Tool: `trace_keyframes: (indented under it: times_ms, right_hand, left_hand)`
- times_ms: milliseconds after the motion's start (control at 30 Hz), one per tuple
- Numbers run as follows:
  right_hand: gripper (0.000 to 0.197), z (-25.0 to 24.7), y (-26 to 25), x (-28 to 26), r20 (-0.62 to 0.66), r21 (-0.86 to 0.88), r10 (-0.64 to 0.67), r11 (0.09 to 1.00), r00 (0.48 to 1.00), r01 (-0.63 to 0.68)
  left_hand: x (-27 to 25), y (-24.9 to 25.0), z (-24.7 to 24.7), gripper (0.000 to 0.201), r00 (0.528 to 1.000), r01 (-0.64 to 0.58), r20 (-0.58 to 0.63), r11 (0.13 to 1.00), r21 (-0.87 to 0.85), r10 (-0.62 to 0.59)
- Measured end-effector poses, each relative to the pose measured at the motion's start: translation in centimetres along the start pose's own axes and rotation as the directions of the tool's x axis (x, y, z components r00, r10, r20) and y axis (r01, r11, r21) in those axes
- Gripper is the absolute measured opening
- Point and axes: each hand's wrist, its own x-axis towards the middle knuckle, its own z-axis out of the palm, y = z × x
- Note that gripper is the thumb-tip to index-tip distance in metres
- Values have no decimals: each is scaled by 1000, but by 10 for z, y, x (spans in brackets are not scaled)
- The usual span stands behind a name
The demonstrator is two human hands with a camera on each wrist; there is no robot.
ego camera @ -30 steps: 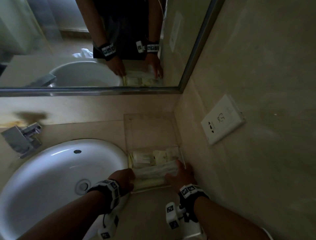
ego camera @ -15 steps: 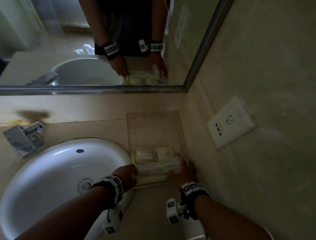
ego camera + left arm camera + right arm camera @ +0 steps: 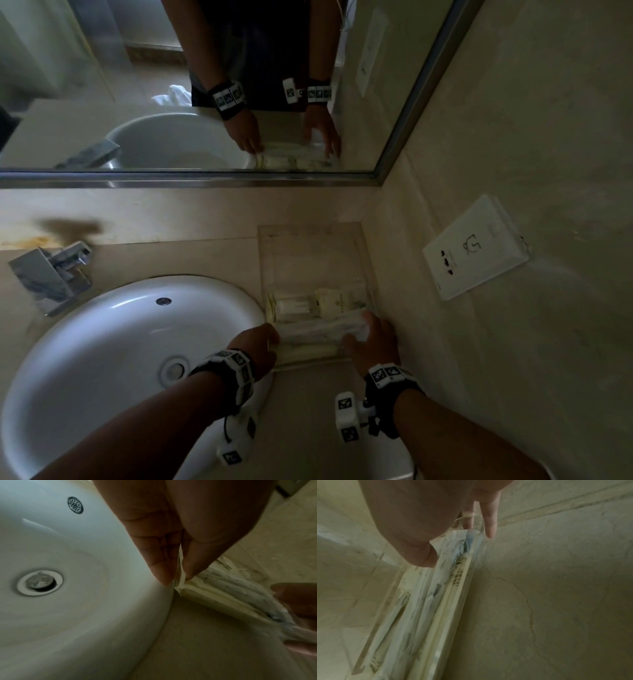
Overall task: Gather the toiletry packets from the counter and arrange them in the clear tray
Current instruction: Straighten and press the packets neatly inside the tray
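Note:
A clear tray (image 3: 310,260) sits on the counter between the sink and the right wall, with several cream packets (image 3: 334,303) lying across its near half. A long white packet (image 3: 318,330) lies crosswise over them. My left hand (image 3: 263,339) pinches its left end between thumb and fingers (image 3: 161,566) at the tray's left edge. My right hand (image 3: 363,334) holds the right end, thumb on the white packet (image 3: 436,588), with the little finger outside the tray wall (image 3: 462,588). The tray's far half is bare.
The white sink (image 3: 102,342) touches the tray's left side, with a chrome tap (image 3: 51,274) behind it. A wall with a white socket plate (image 3: 474,246) stands close on the right. A mirror (image 3: 171,85) runs along the back.
Both hands stay at the ends of the long white packet, which has shifted a little farther into the tray. My head has tilted slightly.

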Motion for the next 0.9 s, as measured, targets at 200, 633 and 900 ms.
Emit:
trace_keyframes:
  times_ms: [200, 633, 900]
  right_hand:
    - [80, 1, 0, -2, 0, -25, 2, 1000, 1000, -2]
    - [84, -8, -9, 3, 12, 18, -45, 999, 999, 44]
    - [75, -5, -13, 12, -42, 106, -103, 989, 994, 107]
  left_hand:
    - [3, -2, 1, 28, 1000, 0, -1, 1000, -17, 0]
    - [7, 3, 1, 20, 998, 37, -55, 999, -25, -38]
    - [19, 6, -9, 17, 986, 86, -138, 993, -86, -97]
